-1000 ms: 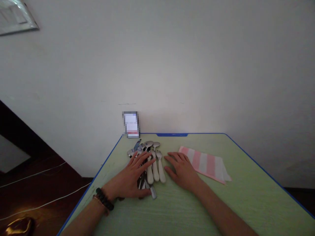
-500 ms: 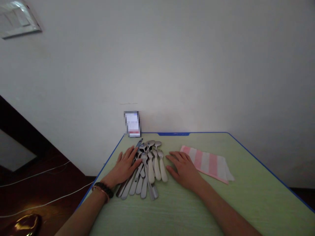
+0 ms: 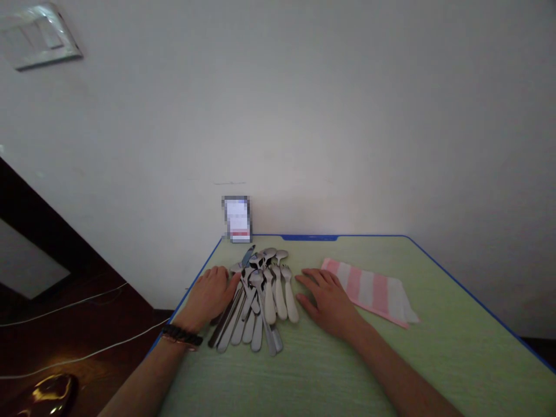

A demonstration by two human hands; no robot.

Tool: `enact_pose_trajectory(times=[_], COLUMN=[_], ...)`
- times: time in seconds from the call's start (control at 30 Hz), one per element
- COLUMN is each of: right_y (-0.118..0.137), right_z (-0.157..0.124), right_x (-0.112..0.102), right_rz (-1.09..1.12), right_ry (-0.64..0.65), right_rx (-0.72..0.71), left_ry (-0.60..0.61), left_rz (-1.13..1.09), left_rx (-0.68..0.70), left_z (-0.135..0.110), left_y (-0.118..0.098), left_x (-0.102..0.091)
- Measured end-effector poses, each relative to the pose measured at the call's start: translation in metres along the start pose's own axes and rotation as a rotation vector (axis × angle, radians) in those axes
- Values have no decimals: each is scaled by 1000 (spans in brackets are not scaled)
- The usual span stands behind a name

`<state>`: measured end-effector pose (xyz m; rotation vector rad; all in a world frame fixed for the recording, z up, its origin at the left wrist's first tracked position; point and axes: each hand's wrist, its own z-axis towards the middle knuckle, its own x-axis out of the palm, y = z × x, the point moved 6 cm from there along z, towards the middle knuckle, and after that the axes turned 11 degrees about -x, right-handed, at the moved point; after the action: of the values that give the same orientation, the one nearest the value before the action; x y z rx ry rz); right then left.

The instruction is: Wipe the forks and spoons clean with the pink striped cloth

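Observation:
A pile of cutlery lies on the green table (image 3: 339,370), with metal spoons (image 3: 269,253) toward the wall and steel handles (image 3: 256,336) toward me. Three forks with cream handles (image 3: 280,298) lie along its right side, and a knife blade (image 3: 248,255) sticks out at the far end. My left hand (image 3: 211,295) rests against the pile's left edge, fingers bent and thumb apart over the nearest handles; I see nothing gripped in it. To the right of the forks, my right hand (image 3: 325,298) lies on the table, fingers spread and holding nothing.
A pink-and-white striped cloth (image 3: 373,289) lies just beyond my right hand. At the far left corner a lit phone-like screen (image 3: 238,220) leans by the wall (image 3: 330,127). White cables (image 3: 87,359) run across the dark floor at left.
My left hand has drawn back leftward off the cutlery, its fingers more bent, uncovering more handles. My right hand stays in place. The whole view has shifted slightly.

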<state>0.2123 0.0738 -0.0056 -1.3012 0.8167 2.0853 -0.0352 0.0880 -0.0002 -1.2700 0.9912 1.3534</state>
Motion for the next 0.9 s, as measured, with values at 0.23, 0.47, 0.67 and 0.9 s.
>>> enact_pose_trajectory(times=[0.23,0.47,0.67,0.9], right_y=[0,1,0,0], right_z=[0,1,0,1], right_x=[-1,-1,1,0], right_rz=[-4,-18,-9,-18], right_ry=[10,9,6,-4], right_rx=[2,-2,-3,-12], left_ry=[129,212,226,281], left_rz=[40,112,183,180], left_rx=[-34,-53,-58,-66], left_z=[-3,-5,-10,-10], left_y=[-7,-4,2,9], left_x=[-3,-10,-13,-11])
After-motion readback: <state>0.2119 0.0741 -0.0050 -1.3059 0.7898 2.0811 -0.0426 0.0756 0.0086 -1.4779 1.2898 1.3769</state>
